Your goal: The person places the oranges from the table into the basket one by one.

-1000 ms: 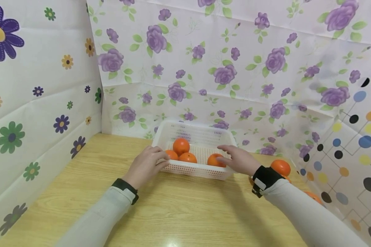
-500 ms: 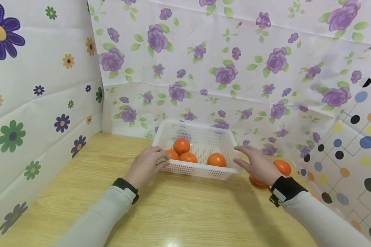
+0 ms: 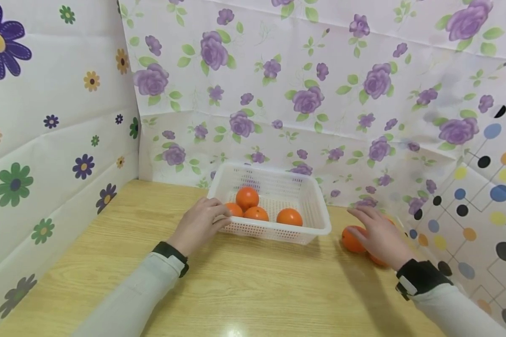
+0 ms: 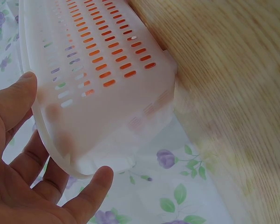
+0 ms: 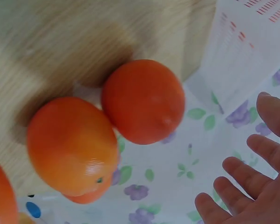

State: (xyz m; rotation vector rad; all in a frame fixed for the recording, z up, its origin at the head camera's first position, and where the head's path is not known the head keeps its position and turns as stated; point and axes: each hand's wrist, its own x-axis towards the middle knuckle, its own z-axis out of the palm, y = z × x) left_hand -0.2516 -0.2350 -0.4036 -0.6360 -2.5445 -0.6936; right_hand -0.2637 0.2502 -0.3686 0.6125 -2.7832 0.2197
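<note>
A white plastic basket (image 3: 316,206) with slotted sides stands on the table, several oranges inside it, among them one orange (image 3: 289,217) apart at the right. My left hand (image 3: 199,223) grips the basket's left front corner; in the left wrist view its thumb and fingers lie about the rim (image 4: 42,126), with fingertips showing through the plastic. My right hand (image 3: 381,236) holds nothing. Its fingers are spread, over a group of oranges on the table to the right of the basket. The right wrist view shows a reddish orange (image 5: 143,101) touching a lighter orange (image 5: 72,144).
The wooden table (image 3: 244,285) is bounded by a rose-patterned cloth (image 3: 278,103) behind. A flower-print sheet (image 3: 59,140) hangs at the left and a dotted sheet (image 3: 480,224) at the right. Another orange (image 5: 0,191) is partly cut off in the right wrist view.
My right hand has let go of an orange in the basket and moved right, out over the loose oranges. That orange has shifted slightly left. The left hand has stayed at the basket corner.
</note>
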